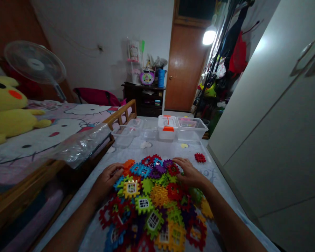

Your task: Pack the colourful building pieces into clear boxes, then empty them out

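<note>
Left hand (110,177) and right hand (187,172) flank the far part of a broad heap of notched plastic building pieces (160,195) in red, orange, yellow, green, blue and purple, which spreads between the wrists and forearms on a pale blue patterned cloth (164,148). An orange notched plastic piece (128,165) lies right at the left fingertips; those fingers are loosely bent and close together, and whether they pinch anything I cannot tell. On the other side, the fingers reach over the heap's edge with the thumb held apart from them, beside a red notched plastic piece (173,169); contact is too blurred to confirm. Apart from the heap, beyond the right hand, lies a flat red toothed plastic piece (200,158). Farther off stand a clear plastic box with orange latches (167,134) and, beside it, a clear lidless plastic bin (191,133).
</note>
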Action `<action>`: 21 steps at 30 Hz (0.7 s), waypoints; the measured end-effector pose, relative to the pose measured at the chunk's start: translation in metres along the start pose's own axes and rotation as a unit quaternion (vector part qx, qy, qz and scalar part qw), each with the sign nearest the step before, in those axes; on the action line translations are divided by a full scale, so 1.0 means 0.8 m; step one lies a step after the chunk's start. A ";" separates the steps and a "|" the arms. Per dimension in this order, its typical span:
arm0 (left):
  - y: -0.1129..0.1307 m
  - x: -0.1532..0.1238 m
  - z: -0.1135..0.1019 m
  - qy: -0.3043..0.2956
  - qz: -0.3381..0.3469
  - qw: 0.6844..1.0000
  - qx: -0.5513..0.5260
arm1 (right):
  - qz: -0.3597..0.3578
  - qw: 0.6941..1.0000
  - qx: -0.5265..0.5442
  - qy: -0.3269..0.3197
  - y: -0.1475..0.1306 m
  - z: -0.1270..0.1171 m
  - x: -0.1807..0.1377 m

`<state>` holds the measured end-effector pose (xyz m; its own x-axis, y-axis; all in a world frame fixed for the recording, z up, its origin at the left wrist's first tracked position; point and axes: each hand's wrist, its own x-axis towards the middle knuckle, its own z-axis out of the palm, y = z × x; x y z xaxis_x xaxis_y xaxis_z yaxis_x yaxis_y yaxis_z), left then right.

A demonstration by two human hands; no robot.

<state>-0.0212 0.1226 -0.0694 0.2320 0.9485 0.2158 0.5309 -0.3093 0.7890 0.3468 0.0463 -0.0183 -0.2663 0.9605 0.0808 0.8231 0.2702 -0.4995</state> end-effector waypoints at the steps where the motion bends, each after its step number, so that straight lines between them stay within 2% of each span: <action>1: -0.001 0.000 0.000 -0.001 0.002 1.000 0.000 | 0.002 1.000 -0.006 -0.004 -0.005 0.004 0.002; 5: -0.004 0.000 0.001 -0.006 0.005 1.000 -0.007 | -0.004 1.000 -0.015 0.004 -0.001 0.012 0.006; 8: -0.002 -0.001 0.001 -0.012 0.002 1.000 -0.014 | -0.009 0.999 -0.008 0.045 0.014 0.013 0.005; 14: 0.004 -0.002 0.001 -0.013 0.004 1.000 -0.007 | 0.055 0.989 -0.020 0.136 0.051 0.007 -0.002; 18: 0.003 -0.001 0.001 -0.014 0.006 1.000 -0.006 | 0.130 0.980 -0.100 0.112 0.068 0.013 -0.006; 21: -0.001 0.000 0.002 -0.010 0.008 1.000 -0.003 | 0.152 0.976 -0.122 0.099 0.068 0.012 -0.007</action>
<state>-0.0205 0.1224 -0.0712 0.2560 0.9420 0.2172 0.5221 -0.3238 0.7890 0.3885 0.0546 -0.0545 0.0905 0.9863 0.1377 0.9503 -0.0442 -0.3083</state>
